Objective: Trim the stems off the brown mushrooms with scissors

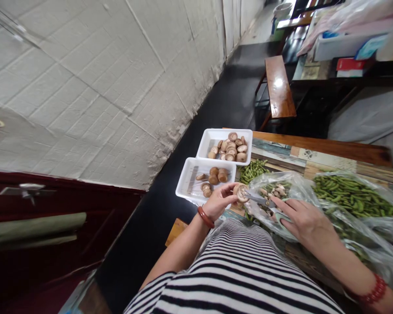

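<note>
At the left, two white rectangular plastic trays sit on the edge of the wooden bench [330, 148]. The near tray [186, 185] holds a few brown mushrooms, well spaced. The far tray [209, 139], at 12 o'clock from it and touching it, holds a fuller heap.

Our left hand [220, 201] is closed on a round tan mushroom cap [241, 192], gill side towards us, thumb and fingers at the rim. The cap sits just past the near tray's 3 o'clock corner, above the bench edge.

Our right hand [303, 220] is closed on pale green-handled scissors [265, 203]; the blades point to 9 o'clock and meet the cap at its stem.

Judgement: the cap is light, soft and somewhat brittle; the rim would crack under a hard pinch. We would hold it spread across the rim or under the dome, pressure light. The surface looks dry, so slip is unlikely.

Under the scissors lies a clear plastic bag [288, 185] with pale mushroom trimmings. At 12 o'clock from it is a small pile of green bean pods [253, 169]; at 3 o'clock, a second clear bag of green pods [350, 198].
</note>
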Demonstrator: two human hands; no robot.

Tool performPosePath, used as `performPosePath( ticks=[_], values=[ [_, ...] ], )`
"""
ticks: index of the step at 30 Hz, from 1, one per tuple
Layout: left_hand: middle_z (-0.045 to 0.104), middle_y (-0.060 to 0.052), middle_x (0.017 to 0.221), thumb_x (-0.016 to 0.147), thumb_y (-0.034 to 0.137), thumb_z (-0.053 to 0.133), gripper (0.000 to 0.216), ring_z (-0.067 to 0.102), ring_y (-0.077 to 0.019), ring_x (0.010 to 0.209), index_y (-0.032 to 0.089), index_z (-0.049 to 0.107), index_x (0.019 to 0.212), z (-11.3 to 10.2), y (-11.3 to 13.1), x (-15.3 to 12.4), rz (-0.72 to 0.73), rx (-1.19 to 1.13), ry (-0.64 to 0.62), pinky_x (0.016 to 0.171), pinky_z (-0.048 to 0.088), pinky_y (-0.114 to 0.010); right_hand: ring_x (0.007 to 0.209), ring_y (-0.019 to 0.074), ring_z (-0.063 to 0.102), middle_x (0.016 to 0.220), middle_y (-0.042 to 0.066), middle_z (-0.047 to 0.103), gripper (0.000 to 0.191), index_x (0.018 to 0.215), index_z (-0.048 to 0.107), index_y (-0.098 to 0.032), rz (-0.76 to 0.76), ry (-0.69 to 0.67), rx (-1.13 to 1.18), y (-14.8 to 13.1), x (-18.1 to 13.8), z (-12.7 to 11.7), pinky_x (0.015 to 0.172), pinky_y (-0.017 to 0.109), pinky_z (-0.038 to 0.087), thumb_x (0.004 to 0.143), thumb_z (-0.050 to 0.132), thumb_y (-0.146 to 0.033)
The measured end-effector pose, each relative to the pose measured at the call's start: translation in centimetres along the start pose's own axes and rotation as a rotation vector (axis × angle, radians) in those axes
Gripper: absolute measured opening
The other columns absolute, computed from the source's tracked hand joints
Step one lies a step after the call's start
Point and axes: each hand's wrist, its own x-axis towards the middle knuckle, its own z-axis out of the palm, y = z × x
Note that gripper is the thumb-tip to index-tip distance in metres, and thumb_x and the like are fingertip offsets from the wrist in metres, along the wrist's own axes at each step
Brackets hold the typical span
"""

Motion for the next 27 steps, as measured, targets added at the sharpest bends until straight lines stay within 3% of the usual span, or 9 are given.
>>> performPosePath(
  ticks=[10, 14, 18, 23, 27],
  values=[
    [0.078, -0.009, 0.109, 0.065, 0.033, 0.093, 0.056, 0.066, -0.0189, 0.090, 0.016, 0.080, 0.116, 0.9, -0.1, -0.3, -0.042, -0.046, -0.002, 0.078, 0.048, -0.027, 0.091, 0.0249, 0.070, 0.101, 0.007, 0.073, 0.054, 0.141, 0.061, -0.019, -0.053, -0.065, 0.070, 2.3, 0.0, 0.9, 0.080, 0.037, 0.058, 0.088, 0.056, -0.010],
    [0.079, -0.009, 0.108, 0.062, 0.029, 0.094, 0.053, 0.067, -0.0201, 0.094, 0.016, 0.081, 0.112, 1.3, 0.0, -0.1, -0.060, -0.074, 0.004, 0.086, 0.049, -0.029, 0.091, 0.0259, 0.072, 0.100, 0.008, 0.074, 0.055, 0.141, 0.062, -0.021, -0.044, -0.051, 0.081, 2.9, -0.4, 1.4, 0.078, 0.038, 0.058, 0.087, 0.054, -0.010],
    [0.079, -0.008, 0.105, 0.062, 0.032, 0.094, 0.052, 0.068, -0.0184, 0.091, 0.016, 0.082, 0.109, 1.5, 0.0, 0.2, -0.087, -0.087, -0.001, 0.082, 0.049, -0.027, 0.082, 0.0247, 0.073, 0.096, 0.006, 0.077, 0.052, 0.139, 0.064, -0.024, -0.077, -0.024, 0.076, 3.6, -1.1, 2.1, 0.070, 0.037, 0.058, 0.089, 0.053, -0.011],
    [0.078, -0.009, 0.101, 0.059, 0.036, 0.096, 0.057, 0.066, -0.0162, 0.082, 0.015, 0.081, 0.110, 1.5, -0.3, 0.5, -0.119, -0.139, -0.028, 0.073, 0.049, -0.026, 0.095, 0.0240, 0.077, 0.113, 0.008, 0.080, 0.037, 0.133, 0.067, -0.023, 0.032, 0.104, 0.236, 3.4, -1.8, 3.3, 0.079, 0.036, 0.062, 0.099, 0.055, -0.028],
    [0.078, -0.009, 0.101, 0.061, 0.034, 0.095, 0.055, 0.066, -0.0161, 0.081, 0.014, 0.081, 0.110, 1.6, -0.2, 0.4, -0.142, -0.165, -0.025, 0.071, 0.048, -0.026, 0.097, 0.0238, 0.077, 0.114, 0.009, 0.080, 0.038, 0.133, 0.067, -0.023, 0.068, 0.092, 0.255, 2.8, -1.9, 2.6, 0.080, 0.034, 0.062, 0.100, 0.057, -0.038]
  ],
)
